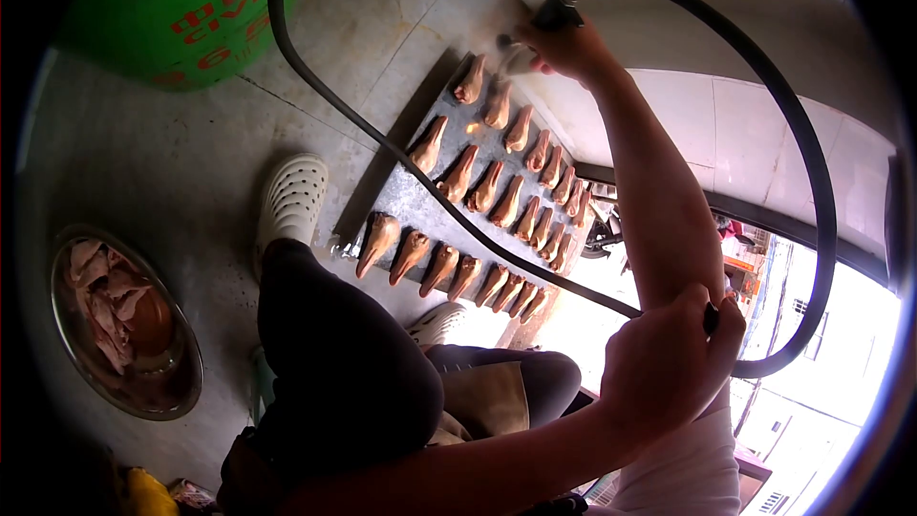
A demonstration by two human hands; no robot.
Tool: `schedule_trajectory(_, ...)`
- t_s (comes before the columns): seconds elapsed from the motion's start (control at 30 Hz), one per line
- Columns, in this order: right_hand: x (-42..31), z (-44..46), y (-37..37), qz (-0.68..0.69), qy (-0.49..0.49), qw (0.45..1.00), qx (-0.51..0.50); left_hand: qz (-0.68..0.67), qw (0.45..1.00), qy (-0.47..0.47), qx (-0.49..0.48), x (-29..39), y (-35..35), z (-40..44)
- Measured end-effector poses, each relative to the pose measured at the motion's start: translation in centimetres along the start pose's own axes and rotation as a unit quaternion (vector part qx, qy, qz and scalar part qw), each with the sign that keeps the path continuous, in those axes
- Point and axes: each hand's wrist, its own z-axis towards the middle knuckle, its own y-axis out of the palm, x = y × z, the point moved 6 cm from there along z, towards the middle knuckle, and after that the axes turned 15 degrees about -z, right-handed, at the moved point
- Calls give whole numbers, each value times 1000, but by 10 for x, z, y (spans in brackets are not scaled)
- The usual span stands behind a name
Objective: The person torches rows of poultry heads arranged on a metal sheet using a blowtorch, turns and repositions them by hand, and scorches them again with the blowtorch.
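My right hand (571,50) is closed around the black handle of a gas torch (558,11), at the top of the view. The torch's nozzle end is blurred and points toward the far end of a metal tray (394,199). Several rows of drumstick-shaped meat pieces (459,172) lie on that tray, browned and spaced apart. My left hand (669,349) is closed in a fist beside my right forearm, gripping the black hose (802,148). This hose loops around on the right and joins the torch's fitting.
A green gas cylinder (191,14) with red lettering stands at the upper left. Pale raw meat and reddish liquid fill part of a metal bowl (196,373) on the floor. The hose crosses over the tray. A tiled wall (755,134) rises beside it; a bright opening lies beyond.
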Motion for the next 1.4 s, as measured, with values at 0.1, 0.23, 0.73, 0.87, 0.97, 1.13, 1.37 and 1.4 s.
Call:
schedule_trajectory(0.1,0,0,1,-3,-10,1000,27,-2,1000,3,-3,0,0,1)
schedule_trajectory(0.23,-3,-4,3,-36,-25,998,38,4,1000,1,-10,-3,2,0)
schedule_trajectory(0.73,13,-1,10,-98,-40,993,51,18,984,-122,-129,-4,4,0)
schedule_trajectory(0.87,13,-1,9,-103,-44,992,59,36,982,-124,-135,-6,6,1)
schedule_trajectory(0.97,12,-2,8,-109,-44,991,63,21,981,-128,-142,-6,6,2)
schedule_trajectory(1.13,10,-6,8,-99,-33,993,58,32,981,-126,-144,-2,4,0)
schedule_trajectory(1.37,10,-5,12,-94,-48,993,54,21,984,-117,-131,0,2,-1)
schedule_trajectory(1.4,9,-5,12,-95,-48,993,55,23,984,-119,-129,0,2,-2)
